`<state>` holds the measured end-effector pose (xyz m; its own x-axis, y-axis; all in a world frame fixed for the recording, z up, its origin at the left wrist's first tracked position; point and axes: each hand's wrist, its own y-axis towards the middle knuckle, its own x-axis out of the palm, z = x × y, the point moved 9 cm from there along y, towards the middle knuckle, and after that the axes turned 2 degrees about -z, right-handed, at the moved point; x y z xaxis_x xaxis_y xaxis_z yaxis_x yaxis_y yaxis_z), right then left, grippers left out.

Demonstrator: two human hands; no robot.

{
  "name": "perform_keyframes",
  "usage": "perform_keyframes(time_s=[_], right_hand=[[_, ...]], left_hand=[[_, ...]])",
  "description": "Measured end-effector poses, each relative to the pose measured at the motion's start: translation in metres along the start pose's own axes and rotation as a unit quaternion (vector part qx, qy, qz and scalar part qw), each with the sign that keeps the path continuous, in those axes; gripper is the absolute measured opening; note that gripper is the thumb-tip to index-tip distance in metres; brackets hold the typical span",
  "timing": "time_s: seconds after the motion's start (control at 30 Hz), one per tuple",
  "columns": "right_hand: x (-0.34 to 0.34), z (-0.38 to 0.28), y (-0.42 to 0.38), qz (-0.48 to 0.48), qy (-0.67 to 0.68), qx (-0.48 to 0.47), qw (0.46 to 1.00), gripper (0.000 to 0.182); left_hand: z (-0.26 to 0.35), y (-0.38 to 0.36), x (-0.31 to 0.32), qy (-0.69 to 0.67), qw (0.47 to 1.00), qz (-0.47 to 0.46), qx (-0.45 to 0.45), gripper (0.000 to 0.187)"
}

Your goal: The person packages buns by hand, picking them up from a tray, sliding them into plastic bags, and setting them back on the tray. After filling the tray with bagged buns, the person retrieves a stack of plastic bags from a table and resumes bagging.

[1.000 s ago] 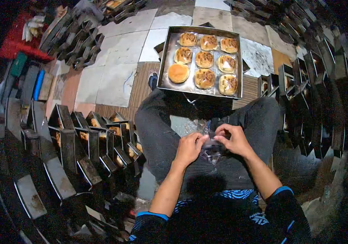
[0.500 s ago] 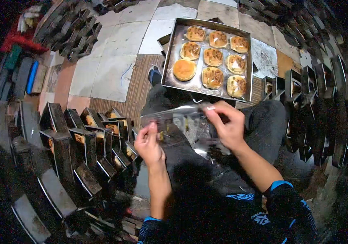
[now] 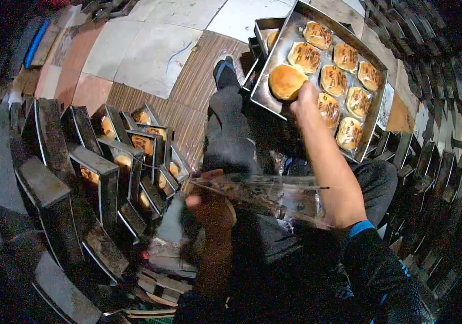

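In shadow over my lap, my left hand (image 3: 208,204) is pinched on one end of a clear plastic bag (image 3: 274,189), which stretches rightward in a blur. My right hand (image 3: 306,102) reaches over the bag into a metal tray (image 3: 270,106) and grips the near right edge of a round, golden, unwrapped bun (image 3: 285,81). Its fingertips are partly hidden by the bun and the hand itself. Several buns in clear printed wrappers (image 3: 333,80) lie beside and behind it in the tray.
Stacked dark metal pans (image 3: 98,170) crowd the left side, some with baked goods (image 3: 143,144) inside. More pans (image 3: 430,178) line the right. Another tray (image 3: 262,24) shows under the tray of buns. A tiled floor (image 3: 150,54) lies ahead, with my foot (image 3: 224,70) on it.
My right hand has let go of the plastic bag and moved forward to the unwrapped bun. My left hand keeps the bag. The view has shifted, putting the tray farther right.
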<state>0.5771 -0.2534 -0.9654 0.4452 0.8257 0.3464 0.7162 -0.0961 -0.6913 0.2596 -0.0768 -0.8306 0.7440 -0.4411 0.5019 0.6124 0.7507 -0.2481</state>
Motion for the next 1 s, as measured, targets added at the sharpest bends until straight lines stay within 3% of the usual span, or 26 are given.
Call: perform_keyframes(time_s=[0.07,0.1,0.17,0.23,0.27,0.3,0.33,0.37,0.43,0.47,0.53,0.57,0.6,0.7,0.73,0.77,0.83,0.87,0.9,0.97,1.0], right_hand=[[-0.013,-0.021,-0.034,0.103,-0.268,-0.084,0.954,0.037],[-0.012,-0.035,-0.044,0.089,-0.396,-0.212,0.889,0.037],[-0.025,-0.051,-0.076,0.045,-0.296,-0.32,0.899,0.034],[-0.035,-0.072,-0.114,-0.052,-0.014,-0.168,0.984,0.033],[-0.027,-0.091,-0.139,-0.217,0.034,-0.138,0.966,0.033],[-0.022,-0.101,-0.18,-0.297,0.023,-0.009,0.955,0.038],[-0.029,-0.117,-0.21,-0.374,-0.043,-0.002,0.926,0.043],[-0.039,-0.129,-0.235,-0.444,-0.11,0.002,0.889,0.05],[-0.072,-0.138,-0.25,-0.45,-0.357,-0.087,0.814,0.064],[-0.081,-0.137,-0.273,-0.408,-0.511,-0.002,0.757,0.058],[-0.091,-0.134,-0.312,-0.441,-0.323,0.012,0.837,0.056],[-0.102,-0.134,-0.317,-0.439,-0.259,0.0,0.86,0.057],[-0.111,-0.136,-0.326,-0.436,-0.207,0.01,0.876,0.065],[-0.122,-0.128,-0.352,-0.429,-0.184,0.022,0.884,0.064],[-0.12,-0.125,-0.359,-0.426,-0.183,-0.02,0.886,0.061],[-0.11,-0.132,-0.373,-0.435,-0.188,-0.086,0.877,0.054],[-0.096,-0.159,-0.412,-0.387,-0.359,-0.365,0.767,0.045],[-0.091,-0.161,-0.429,-0.387,-0.355,-0.46,0.716,0.045],[-0.084,-0.162,-0.45,-0.415,-0.338,-0.546,0.645,0.054],[-0.068,-0.147,-0.468,-0.456,-0.357,-0.606,0.546,0.062],[-0.065,-0.144,-0.479,-0.47,-0.383,-0.615,0.504,0.059]], left_hand=[[0.001,0.0,-0.002,0.062,0.998,0.029,0.006,0.07],[0.004,0.001,-0.002,0.123,0.991,0.053,0.016,0.063],[0.009,0.001,0.007,0.097,0.992,0.059,0.048,0.053],[0.026,0.0,0.013,0.073,0.992,0.062,0.085,0.042],[0.026,0.005,0.016,0.096,0.995,0.022,0.002,0.031],[0.021,0.004,0.026,0.119,0.989,-0.02,-0.081,0.021],[0.031,-0.001,0.037,0.107,0.994,0.024,-0.022,0.014],[0.033,-0.003,0.038,0.14,0.989,0.04,-0.032,0.018],[0.032,-0.01,0.049,0.202,0.979,0.018,0.002,0.017],[0.035,-0.019,0.065,0.248,0.968,-0.026,0.013,0.017],[0.042,-0.042,0.089,0.294,0.951,-0.098,0.007,0.019],[0.048,-0.052,0.09,0.301,0.948,-0.1,-0.018,0.021],[0.058,-0.058,0.092,0.309,0.946,-0.096,0.013,0.02],[0.079,-0.08,0.114,0.387,0.905,-0.123,0.126,0.018],[0.077,-0.083,0.119,0.391,0.896,-0.152,0.147,0.014],[0.071,-0.081,0.114,0.397,0.898,-0.152,0.113,0.018],[0.069,-0.073,0.111,0.195,0.972,-0.112,0.069,0.045],[0.075,-0.1,0.138,0.045,0.991,-0.114,-0.05,0.066],[0.076,-0.117,0.157,-0.041,0.986,-0.132,-0.093,0.077],[0.076,-0.145,0.189,-0.182,0.93,-0.284,-0.149,0.075],[0.088,-0.144,0.194,-0.215,0.914,-0.319,-0.13,0.074]])
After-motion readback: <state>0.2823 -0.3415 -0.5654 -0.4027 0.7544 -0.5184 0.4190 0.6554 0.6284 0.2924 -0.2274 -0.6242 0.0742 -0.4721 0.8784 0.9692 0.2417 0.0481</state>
